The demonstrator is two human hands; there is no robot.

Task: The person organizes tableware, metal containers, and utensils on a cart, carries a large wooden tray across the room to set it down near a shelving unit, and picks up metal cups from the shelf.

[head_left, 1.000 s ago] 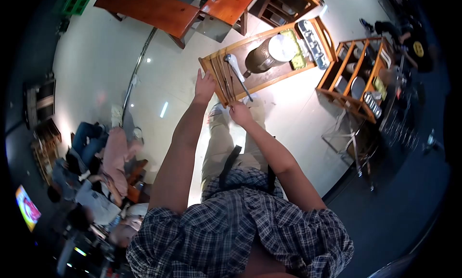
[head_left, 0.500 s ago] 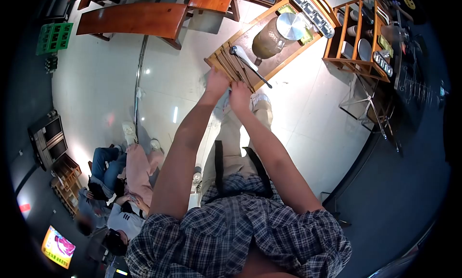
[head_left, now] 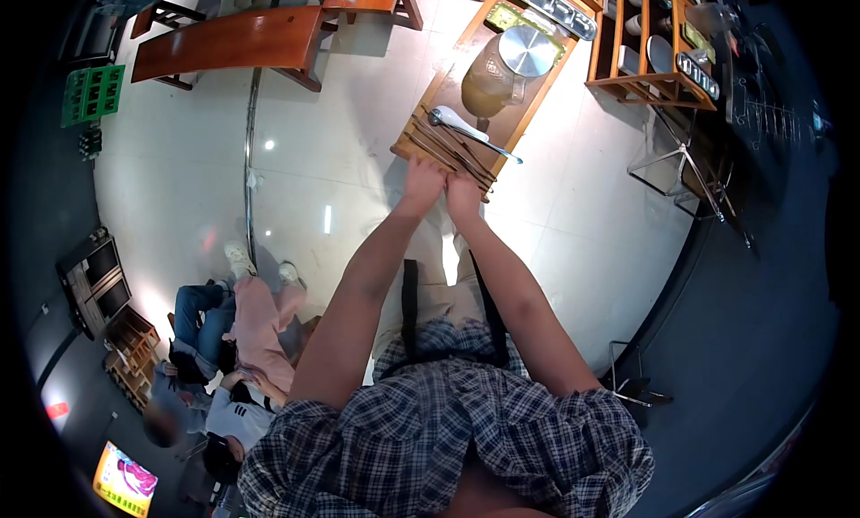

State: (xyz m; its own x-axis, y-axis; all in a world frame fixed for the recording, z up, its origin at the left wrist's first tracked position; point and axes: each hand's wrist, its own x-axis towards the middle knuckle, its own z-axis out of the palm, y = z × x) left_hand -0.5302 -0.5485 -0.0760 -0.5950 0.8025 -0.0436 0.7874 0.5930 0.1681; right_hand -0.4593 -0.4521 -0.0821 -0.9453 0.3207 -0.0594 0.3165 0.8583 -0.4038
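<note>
Both my hands are at the near end of a wooden trolley top (head_left: 512, 128) with a raised rim. My left hand (head_left: 424, 185) has its fingers curled over the near edge, left of centre. Close beside it, my right hand (head_left: 462, 197) grips the same edge. Just beyond my fingers lie several long, thin dark sticks (head_left: 448, 149) resembling chopsticks. Next to them is a white spoon-shaped utensil (head_left: 459, 121), with a dark long-handled one alongside. Farther along stands a large glass jug (head_left: 484, 83) with a shiny metal lid (head_left: 527, 52). The trolley's underside is hidden.
A metal compartment tray (head_left: 548, 7) sits at the trolley's far end. To the right stands a wooden shelf rack (head_left: 618, 65) with dishes, beside a folding metal stand (head_left: 685, 159). A wooden bench (head_left: 228, 43) is at upper left. Two seated people (head_left: 255, 330) are at lower left.
The trolley's far end has swung left in view, and its near end has shifted slightly right and closer to me. Both hands have moved with it, keeping hold of the edge.
</note>
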